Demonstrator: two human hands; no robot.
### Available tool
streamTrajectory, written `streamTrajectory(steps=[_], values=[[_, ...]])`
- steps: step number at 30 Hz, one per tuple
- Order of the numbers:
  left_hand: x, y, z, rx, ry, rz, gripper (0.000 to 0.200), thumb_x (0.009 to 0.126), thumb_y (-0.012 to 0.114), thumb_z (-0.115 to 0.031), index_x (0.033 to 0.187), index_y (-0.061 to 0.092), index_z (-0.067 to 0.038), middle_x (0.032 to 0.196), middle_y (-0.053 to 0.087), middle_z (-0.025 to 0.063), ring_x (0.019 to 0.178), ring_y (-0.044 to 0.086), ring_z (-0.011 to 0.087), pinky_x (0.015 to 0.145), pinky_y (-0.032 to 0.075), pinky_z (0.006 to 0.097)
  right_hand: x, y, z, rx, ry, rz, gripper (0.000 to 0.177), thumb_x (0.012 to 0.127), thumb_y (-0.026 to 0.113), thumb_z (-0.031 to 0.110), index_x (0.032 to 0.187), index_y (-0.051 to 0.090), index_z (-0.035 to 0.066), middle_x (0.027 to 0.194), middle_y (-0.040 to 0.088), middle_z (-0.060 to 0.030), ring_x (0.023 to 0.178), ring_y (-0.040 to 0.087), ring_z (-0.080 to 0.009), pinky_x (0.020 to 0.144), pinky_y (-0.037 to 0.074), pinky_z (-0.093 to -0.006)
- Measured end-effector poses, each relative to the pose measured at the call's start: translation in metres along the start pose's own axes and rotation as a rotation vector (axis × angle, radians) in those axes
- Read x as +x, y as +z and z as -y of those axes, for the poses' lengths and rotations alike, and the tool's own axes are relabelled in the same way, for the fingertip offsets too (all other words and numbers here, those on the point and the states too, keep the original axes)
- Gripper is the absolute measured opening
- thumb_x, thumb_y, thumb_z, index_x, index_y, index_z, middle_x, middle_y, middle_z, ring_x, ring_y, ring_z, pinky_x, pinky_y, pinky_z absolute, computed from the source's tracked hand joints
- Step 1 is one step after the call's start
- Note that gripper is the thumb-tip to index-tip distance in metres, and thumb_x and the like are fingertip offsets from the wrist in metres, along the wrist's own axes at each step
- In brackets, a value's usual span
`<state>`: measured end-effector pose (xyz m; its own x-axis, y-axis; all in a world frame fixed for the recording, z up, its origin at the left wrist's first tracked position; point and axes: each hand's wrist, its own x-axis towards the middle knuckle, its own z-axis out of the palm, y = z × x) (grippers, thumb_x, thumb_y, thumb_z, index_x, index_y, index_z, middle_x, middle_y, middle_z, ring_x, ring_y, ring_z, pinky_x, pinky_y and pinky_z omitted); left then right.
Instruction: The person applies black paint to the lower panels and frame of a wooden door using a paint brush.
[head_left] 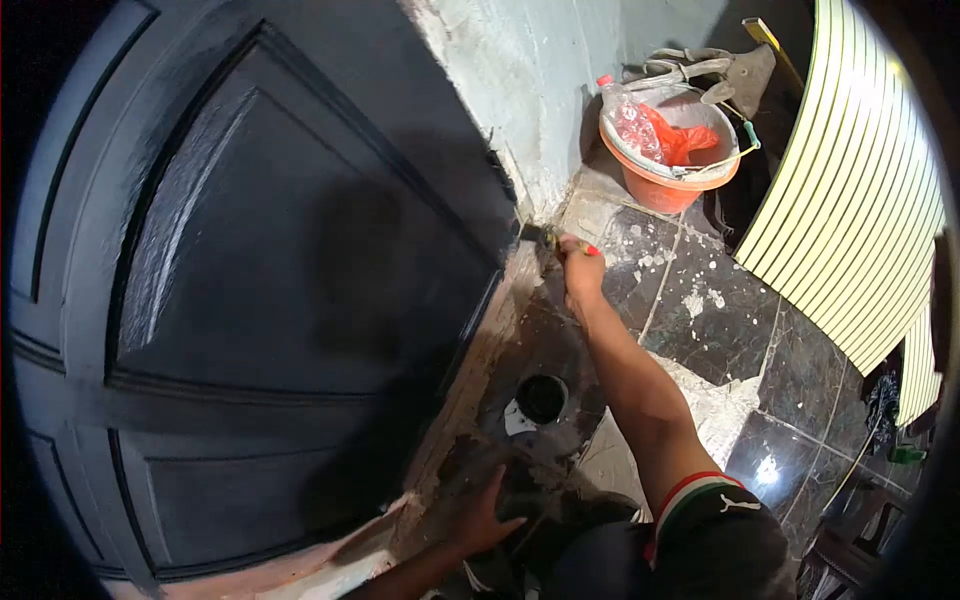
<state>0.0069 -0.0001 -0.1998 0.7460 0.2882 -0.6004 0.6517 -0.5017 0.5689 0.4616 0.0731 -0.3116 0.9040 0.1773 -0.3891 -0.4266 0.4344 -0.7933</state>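
Note:
My right hand is closed around a paintbrush with a red-tipped handle. The dark bristles are at the edge of the black panelled door, near the bottom corner of the wall. My left hand is low in the view with its thumb and fingers apart, holding nothing. It is in shadow close to the door's lower edge. Between the two hands, a small pot with dark contents stands on the floor, a white patch beside it.
An orange bucket with a plastic bottle and a red bag stands by the pale wall. A curved striped panel leans at the right. White splatters mark the dark tiles. A chair-like dark object is at lower right.

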Motion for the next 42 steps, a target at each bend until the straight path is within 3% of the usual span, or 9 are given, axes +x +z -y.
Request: streamTrajectory(steps=[5, 8, 12, 17, 19, 23, 26, 30, 42], values=[[-0.026, -0.049, 0.003, -0.045, -0.038, 0.122, 0.107, 0.086, 0.085, -0.041, 0.166, 0.023, -0.004, 0.164, 0.038, 0.0267, 0.149, 0.042, 0.0415, 0.121, 0.037, 0.0483, -0.028, 0.034, 0.054, 0.251, 0.050, 0.083, 0.017, 0.094, 0.068, 0.005, 0.104, 0.069, -0.008, 0.087, 0.070, -0.0109, 0.076, 0.067, -0.0200, 0.073, 0.054, -0.0320], [0.023, -0.036, 0.006, -0.054, -0.108, -0.047, 0.106, 0.086, 0.087, -0.038, 0.165, 0.025, -0.005, 0.160, 0.043, 0.0254, 0.146, 0.046, 0.0401, 0.118, 0.041, 0.0472, -0.018, 0.034, 0.068, 0.161, 0.105, 0.082, 0.016, 0.093, 0.066, 0.005, 0.103, 0.070, -0.007, 0.089, 0.070, -0.0110, 0.073, 0.066, -0.0196, 0.072, 0.055, -0.0307], [0.134, 0.010, 0.009, -0.285, 0.158, -0.270, 0.096, 0.085, 0.088, -0.040, 0.157, 0.037, -0.005, 0.152, 0.050, 0.0209, 0.140, 0.051, 0.0379, 0.115, 0.043, 0.0491, -0.015, 0.022, 0.080, -0.015, 0.172, 0.068, 0.015, 0.095, 0.066, 0.002, 0.107, 0.068, -0.006, 0.097, 0.071, -0.0141, 0.083, 0.071, -0.0245, 0.078, 0.063, -0.0314], [0.191, 0.052, -0.012, -0.422, 0.296, -0.610, 0.088, 0.079, 0.094, -0.024, 0.148, 0.044, -0.001, 0.143, 0.057, 0.0179, 0.134, 0.056, 0.0334, 0.112, 0.046, 0.0447, 0.020, -0.001, 0.038, 0.236, 0.214, 0.054, 0.013, 0.098, 0.063, 0.003, 0.108, 0.068, -0.004, 0.097, 0.071, -0.0131, 0.080, 0.071, -0.0224, 0.075, 0.063, -0.0296], [0.179, 0.050, -0.025, -0.580, 0.248, -0.637, 0.090, 0.075, 0.095, -0.025, 0.147, 0.047, 0.000, 0.138, 0.062, 0.0164, 0.130, 0.060, 0.0317, 0.109, 0.048, 0.0424, 0.022, -0.010, 0.027, 0.297, 0.264, 0.188, 0.014, 0.099, 0.061, 0.005, 0.109, 0.068, -0.003, 0.094, 0.071, -0.0119, 0.078, 0.070, -0.0211, 0.070, 0.061, -0.0279], [0.173, 0.042, -0.028, -0.583, 0.208, -0.583, 0.087, 0.073, 0.096, -0.025, 0.143, 0.051, 0.000, 0.136, 0.065, 0.0137, 0.128, 0.062, 0.0289, 0.107, 0.050, 0.0402, 0.012, 0.012, 0.009, 0.479, 0.350, 0.060, 0.014, 0.100, 0.060, 0.004, 0.107, 0.069, -0.004, 0.091, 0.072, -0.0119, 0.075, 0.070, -0.0209, 0.066, 0.059, -0.0296], [0.181, 0.042, -0.027, -0.502, 0.138, -0.565, 0.076, 0.076, 0.095, -0.018, 0.136, 0.053, 0.002, 0.137, 0.061, 0.0170, 0.128, 0.061, 0.0314, 0.109, 0.048, 0.0438, 0.003, 0.003, -0.011, 0.202, 0.245, -0.045, 0.014, 0.099, 0.061, 0.004, 0.104, 0.070, -0.004, 0.092, 0.071, -0.0119, 0.075, 0.070, -0.0210, 0.068, 0.059, -0.0300], [0.178, 0.017, -0.055, -0.792, 0.079, -0.390, 0.080, 0.076, 0.096, -0.020, 0.139, 0.051, 0.002, 0.140, 0.060, 0.0174, 0.130, 0.060, 0.0304, 0.110, 0.048, 0.0431, 0.007, 0.006, -0.007, 0.429, 0.257, -0.015, 0.013, 0.098, 0.064, 0.007, 0.102, 0.069, -0.005, 0.098, 0.071, -0.0131, 0.080, 0.070, -0.0198, 0.071, 0.060, -0.0272], [0.223, -0.025, -0.066, -0.436, -0.021, -0.590, 0.092, 0.079, 0.095, -0.035, 0.148, 0.045, -0.001, 0.146, 0.057, 0.0165, 0.134, 0.057, 0.0314, 0.113, 0.044, 0.0440, -0.003, 0.027, 0.004, 0.670, 0.372, -0.090, 0.016, 0.098, 0.071, 0.008, 0.105, 0.062, -0.004, 0.097, 0.066, -0.0126, 0.083, 0.069, -0.0227, 0.073, 0.064, -0.0286]])
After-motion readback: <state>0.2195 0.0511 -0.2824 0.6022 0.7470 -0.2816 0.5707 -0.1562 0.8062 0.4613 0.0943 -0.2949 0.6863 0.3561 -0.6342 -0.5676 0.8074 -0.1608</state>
